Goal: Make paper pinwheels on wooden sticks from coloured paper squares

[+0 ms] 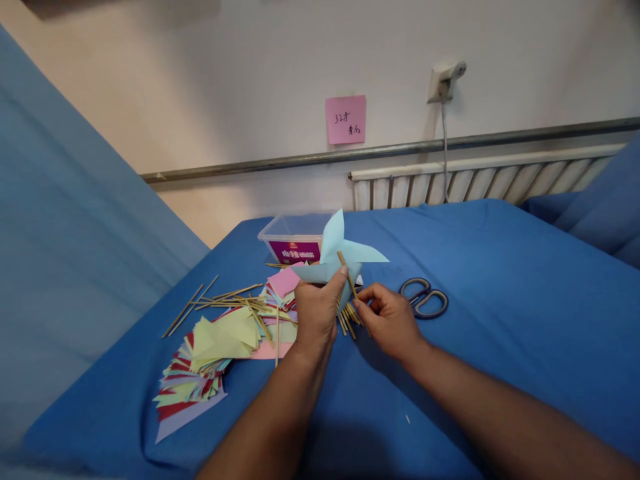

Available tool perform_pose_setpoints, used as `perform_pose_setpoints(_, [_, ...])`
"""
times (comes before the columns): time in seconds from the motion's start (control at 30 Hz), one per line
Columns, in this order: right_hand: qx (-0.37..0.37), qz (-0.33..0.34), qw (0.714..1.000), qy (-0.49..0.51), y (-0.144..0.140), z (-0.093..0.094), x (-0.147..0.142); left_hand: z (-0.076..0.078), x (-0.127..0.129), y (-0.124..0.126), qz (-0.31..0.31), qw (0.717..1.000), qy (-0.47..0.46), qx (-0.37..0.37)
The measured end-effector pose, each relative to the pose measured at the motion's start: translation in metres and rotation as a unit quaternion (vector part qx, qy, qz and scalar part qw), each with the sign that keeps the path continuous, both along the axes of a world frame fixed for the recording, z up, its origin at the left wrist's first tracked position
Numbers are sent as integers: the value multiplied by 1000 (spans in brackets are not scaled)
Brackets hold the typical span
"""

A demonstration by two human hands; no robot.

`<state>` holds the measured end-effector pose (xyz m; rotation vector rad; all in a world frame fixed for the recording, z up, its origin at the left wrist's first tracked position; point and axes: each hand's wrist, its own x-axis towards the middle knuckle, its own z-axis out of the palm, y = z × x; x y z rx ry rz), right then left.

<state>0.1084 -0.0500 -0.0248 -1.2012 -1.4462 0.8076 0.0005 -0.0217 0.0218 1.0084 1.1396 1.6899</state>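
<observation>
1. Head view, hands: L hand [317, 307] is closed on the light-blue paper pinwheel [333, 247], gripping it low near its middle, thumb up by the thin brown stick [352, 285]. R hand [390, 319] is curled, pinching that stick's lower end btwn thumb & index.
2. Head view, key relation: pinwheel is up off the bench [500, 320], above & fwd of L hand, so L is nearer; R sits just right of & below it. Stick's long axis runs upper-L to lower-R, tilted, crossing in front of the paper nr the middle. Judging by this, stick-vs-paper alignment is what matters; can't tell if the two are fixed together.
3. Head view, around: loose stick bundle [346, 325] lies below the pinwheel, btwn the hands. Scissors [425, 299] lie just R of R hand, handle loops showing, blades mostly hidden. Clear plastic tub [294, 233] stands behind the pinwheel, to its L. Paper pieces [225, 337] are fanned out L of L hand, w/ more loose sticks [230, 301] beyond.
</observation>
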Motion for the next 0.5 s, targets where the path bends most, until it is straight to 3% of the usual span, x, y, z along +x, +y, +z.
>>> perform_pose_setpoints(0.17, [-2,-25,999,28,4,-2,2,1,1,-3,-52,999,2,6])
perform_pose_setpoints(0.3, [-29,-16,993,117,11,-3,2,3,0,-6,-103,993,-31,40])
perform_pose_setpoints(0.37, [-51,0,981,187,15,-2,3,5,-3,-6,-93,993,-41,60])
perform_pose_setpoints(0.5, [-101,27,959,263,20,4,8,7,-11,0,-11,995,-58,80])
